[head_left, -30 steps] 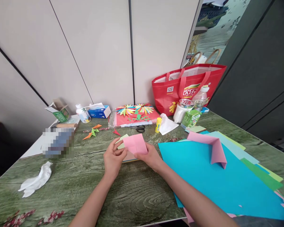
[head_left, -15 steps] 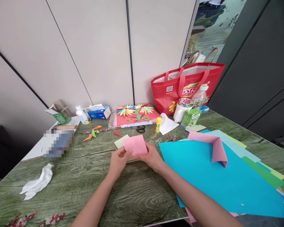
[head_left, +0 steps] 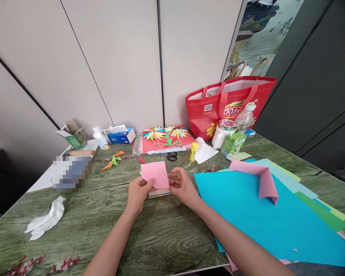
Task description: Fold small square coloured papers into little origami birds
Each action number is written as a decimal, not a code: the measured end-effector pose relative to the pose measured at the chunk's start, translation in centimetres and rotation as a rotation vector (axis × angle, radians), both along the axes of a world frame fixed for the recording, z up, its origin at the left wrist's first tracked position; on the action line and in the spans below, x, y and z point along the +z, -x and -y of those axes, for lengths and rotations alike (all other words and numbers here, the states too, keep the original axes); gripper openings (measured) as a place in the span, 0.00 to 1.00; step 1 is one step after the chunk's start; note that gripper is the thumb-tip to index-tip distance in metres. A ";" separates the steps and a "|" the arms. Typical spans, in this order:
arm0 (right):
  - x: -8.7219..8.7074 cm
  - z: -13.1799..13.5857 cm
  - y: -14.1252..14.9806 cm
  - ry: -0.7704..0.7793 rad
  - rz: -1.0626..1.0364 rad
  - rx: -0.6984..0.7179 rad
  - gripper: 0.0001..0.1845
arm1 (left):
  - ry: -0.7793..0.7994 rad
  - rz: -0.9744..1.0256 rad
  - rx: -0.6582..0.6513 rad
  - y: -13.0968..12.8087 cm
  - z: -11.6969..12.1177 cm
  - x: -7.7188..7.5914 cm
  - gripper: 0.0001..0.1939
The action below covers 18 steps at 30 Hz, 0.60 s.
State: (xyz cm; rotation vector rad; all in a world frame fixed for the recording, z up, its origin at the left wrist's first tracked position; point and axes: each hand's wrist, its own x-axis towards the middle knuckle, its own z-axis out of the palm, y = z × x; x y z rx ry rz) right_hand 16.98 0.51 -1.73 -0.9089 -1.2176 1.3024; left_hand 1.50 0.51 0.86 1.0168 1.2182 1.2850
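Observation:
My left hand (head_left: 139, 193) grips a square of pink paper (head_left: 158, 174) at its lower left, thumb across the front and fingers behind. The sheet is held tilted up. My right hand (head_left: 184, 188) is beside the sheet's right edge with its fingers apart and slightly bent; nothing shows in them. Under the pink sheet lies a small pile of paper (head_left: 160, 194), mostly hidden, with a pale and a blue edge showing. Beyond the hands are a yellow glue stick (head_left: 193, 151) and black-handled scissors (head_left: 171, 156).
At right, a blue sheet (head_left: 241, 214) bears a folded pink strip (head_left: 264, 178). A red bag (head_left: 201, 119), clear bottle (head_left: 245, 118) and green carton (head_left: 234, 143) stand behind. Paper stars (head_left: 175, 132) lie at the back. Left are folded pieces (head_left: 114, 161) and a crumpled tissue (head_left: 47, 219).
The pink square has moved a little left and turned more upright, held in my left hand. My right hand has let go of its right side, and its fingers have spread.

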 end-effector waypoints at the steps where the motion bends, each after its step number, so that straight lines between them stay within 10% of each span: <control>1: 0.1 0.0 -0.1 -0.043 -0.004 -0.004 0.21 | 0.019 0.015 -0.014 0.0 0.0 0.1 0.16; 18: 1.0 0.4 -0.3 -0.214 0.205 0.047 0.07 | 0.058 0.071 -0.242 0.1 0.4 0.5 0.17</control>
